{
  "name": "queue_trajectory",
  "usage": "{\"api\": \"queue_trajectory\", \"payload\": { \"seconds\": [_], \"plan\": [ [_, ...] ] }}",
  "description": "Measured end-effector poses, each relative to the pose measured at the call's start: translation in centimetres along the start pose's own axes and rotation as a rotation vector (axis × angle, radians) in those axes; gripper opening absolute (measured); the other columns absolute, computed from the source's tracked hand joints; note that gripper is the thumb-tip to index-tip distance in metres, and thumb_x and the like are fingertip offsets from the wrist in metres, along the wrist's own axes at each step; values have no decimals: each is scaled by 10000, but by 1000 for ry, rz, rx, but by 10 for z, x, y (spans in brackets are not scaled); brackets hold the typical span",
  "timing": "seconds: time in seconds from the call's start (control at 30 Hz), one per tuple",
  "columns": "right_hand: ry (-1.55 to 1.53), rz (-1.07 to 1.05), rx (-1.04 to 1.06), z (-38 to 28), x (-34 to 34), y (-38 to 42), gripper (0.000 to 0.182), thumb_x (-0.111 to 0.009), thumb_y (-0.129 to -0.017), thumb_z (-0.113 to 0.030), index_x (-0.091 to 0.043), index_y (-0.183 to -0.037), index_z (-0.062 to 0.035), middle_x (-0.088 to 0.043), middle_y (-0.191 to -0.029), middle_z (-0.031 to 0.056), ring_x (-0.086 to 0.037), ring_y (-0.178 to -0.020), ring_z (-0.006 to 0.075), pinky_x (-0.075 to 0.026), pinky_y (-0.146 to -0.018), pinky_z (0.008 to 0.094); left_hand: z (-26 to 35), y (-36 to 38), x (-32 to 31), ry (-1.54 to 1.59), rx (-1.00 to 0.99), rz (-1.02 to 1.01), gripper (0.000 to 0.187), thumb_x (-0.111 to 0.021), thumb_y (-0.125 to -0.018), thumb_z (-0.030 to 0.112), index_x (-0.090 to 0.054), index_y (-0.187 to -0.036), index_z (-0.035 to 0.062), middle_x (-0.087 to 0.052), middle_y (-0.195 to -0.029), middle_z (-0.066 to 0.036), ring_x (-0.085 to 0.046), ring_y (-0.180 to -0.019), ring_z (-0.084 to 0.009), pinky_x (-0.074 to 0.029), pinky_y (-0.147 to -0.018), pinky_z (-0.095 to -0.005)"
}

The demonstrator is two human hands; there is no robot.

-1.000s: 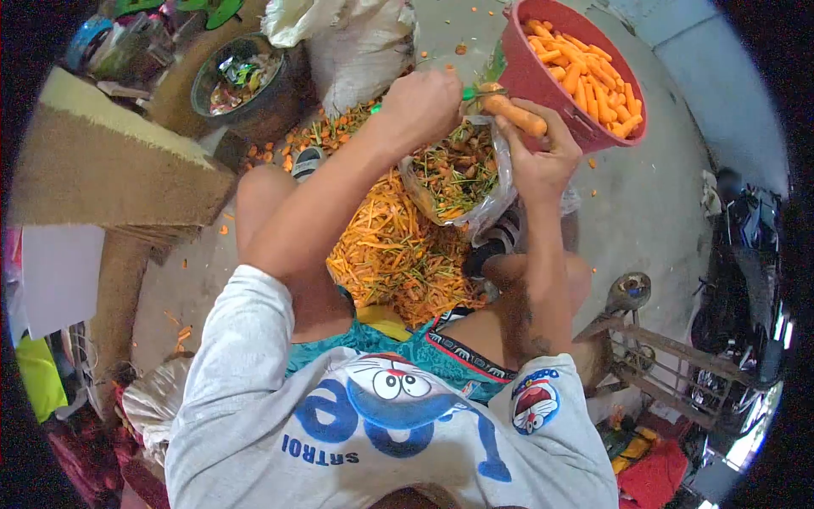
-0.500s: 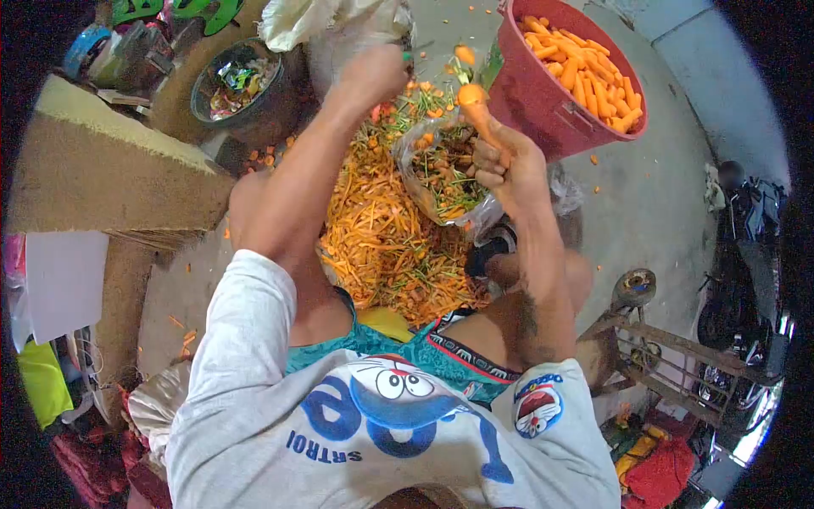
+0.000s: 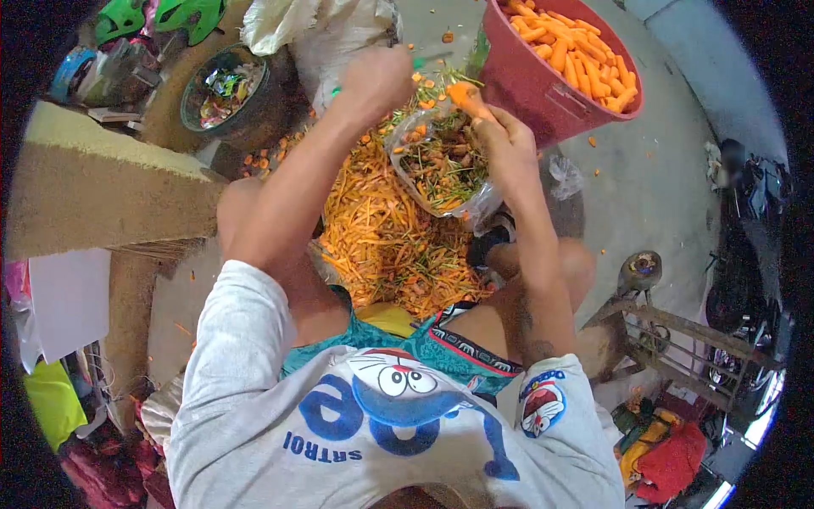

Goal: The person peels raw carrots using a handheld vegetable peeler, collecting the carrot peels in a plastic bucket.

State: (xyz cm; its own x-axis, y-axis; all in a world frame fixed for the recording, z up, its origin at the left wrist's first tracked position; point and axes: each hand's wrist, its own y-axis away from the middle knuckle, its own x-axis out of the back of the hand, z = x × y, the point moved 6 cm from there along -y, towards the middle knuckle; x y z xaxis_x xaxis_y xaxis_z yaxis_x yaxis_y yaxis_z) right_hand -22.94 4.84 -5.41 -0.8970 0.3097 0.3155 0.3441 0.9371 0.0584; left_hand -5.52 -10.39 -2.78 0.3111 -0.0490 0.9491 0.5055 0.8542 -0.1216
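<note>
My left hand [image 3: 377,81] is closed around a slim green tool, probably a knife [image 3: 431,60], blurred and mostly hidden by the fist. Thumb and fingers of my right hand [image 3: 511,144] grip an orange carrot [image 3: 468,99], its cut end pointing up and left. Below the carrot sits an open clear plastic bag [image 3: 398,165] with carrot tops, green stems and scraps inside. A large heap of orange carrot peelings [image 3: 360,225] with green bits spreads between my legs.
A red tub [image 3: 543,106] full of peeled carrots [image 3: 585,64] stands at upper right. At upper left are a dark bin [image 3: 191,97] with wrappers and a white sack [image 3: 318,34]. A wooden-framed metal rack [image 3: 678,339] is at right; a low wall [image 3: 110,187] is at left.
The carrot in my right hand has tilted and moved slightly up-left. The stemmed top piece beyond its end is gone from there. My left hand has turned, showing more of the green tool.
</note>
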Motion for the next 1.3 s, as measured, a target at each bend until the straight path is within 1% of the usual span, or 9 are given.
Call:
{"api": "queue_trajectory", "payload": {
  "seconds": [0.13,0.4,0.53,0.63,0.77,0.83,0.93,1.13,1.3],
  "plan": [
    [66,52,34,-5,-4,-7,356,-618,-911,-272,-705,-1102,15,-682,-830,142,-637,-783,233,-487,-754,389,52,35,-10,-129,-274,116,175,-678,-819,142,-733,-897,-5,-738,-852,-231,-745,-764,-375,-595,-652,-480],
    [247,125,192,-21,9,8,342,-585,-928,-268,-704,-1152,-38,-693,-867,198,-686,-831,333,-508,-782,412,12,9,-1,-55,34,-161,190,-647,-825,93,-742,-952,-11,-748,-957,-230,-744,-906,-385,-603,-758,-475],
    [431,178,127,-29,3,8,345,-594,-929,-244,-691,-1191,-41,-713,-1000,224,-693,-932,393,-521,-827,437,59,41,-1,-145,-249,22,215,-649,-819,105,-729,-976,-19,-748,-937,-227,-748,-794,-378,-606,-723,-476],
    [382,71,229,-28,-7,13,429,-610,-981,-227,-627,-1295,65,-721,-1047,125,-681,-842,155,-537,-793,311,0,-2,-34,-94,-170,26,191,-647,-830,122,-743,-930,-9,-745,-900,-233,-745,-769,-376,-603,-711,-478],
    [139,176,313,-21,4,8,333,-600,-958,-251,-680,-1191,-26,-706,-924,118,-682,-788,238,-527,-685,378,-3,-7,-11,50,-35,-111,262,-615,-823,174,-736,-899,-46,-725,-906,-279,-731,-830,-418,-587,-761,-502],
    [-390,27,-233,-27,2,17,324,-581,-1012,-288,-669,-1211,-49,-579,-791,-8,-533,-674,74,-410,-516,258,8,2,-5,151,-3,-128,290,-605,-813,180,-725,-905,-67,-716,-906,-296,-724,-853,-436,-581,-783,-510],
    [-655,21,-277,-28,-4,16,338,-557,-1045,-263,-601,-1296,-41,-432,-734,-63,-342,-583,18,-236,-485,176,22,11,14,321,-79,35,316,-586,-804,182,-709,-909,-90,-696,-888,-321,-709,-876,-462,-566,-819,-518],
    [-695,-158,27,-62,5,28,242,-594,-1031,-288,-636,-1129,-71,-531,-784,-43,-465,-659,52,-356,-518,206,-2,14,-16,196,-102,-266,312,-593,-816,206,-693,-946,-60,-693,-894,-314,-700,-869,-454,-550,-814,-510],
    [-994,-141,-39,-10,11,-2,228,-614,-1007,-239,-636,-1158,-71,-659,-974,23,-632,-904,151,-512,-746,326,2,25,18,615,-87,-195,262,-732,-891,167,-670,-1077,-7,-720,-886,-116,-645,-787,-186,-517,-749,-388]
  ]
}}
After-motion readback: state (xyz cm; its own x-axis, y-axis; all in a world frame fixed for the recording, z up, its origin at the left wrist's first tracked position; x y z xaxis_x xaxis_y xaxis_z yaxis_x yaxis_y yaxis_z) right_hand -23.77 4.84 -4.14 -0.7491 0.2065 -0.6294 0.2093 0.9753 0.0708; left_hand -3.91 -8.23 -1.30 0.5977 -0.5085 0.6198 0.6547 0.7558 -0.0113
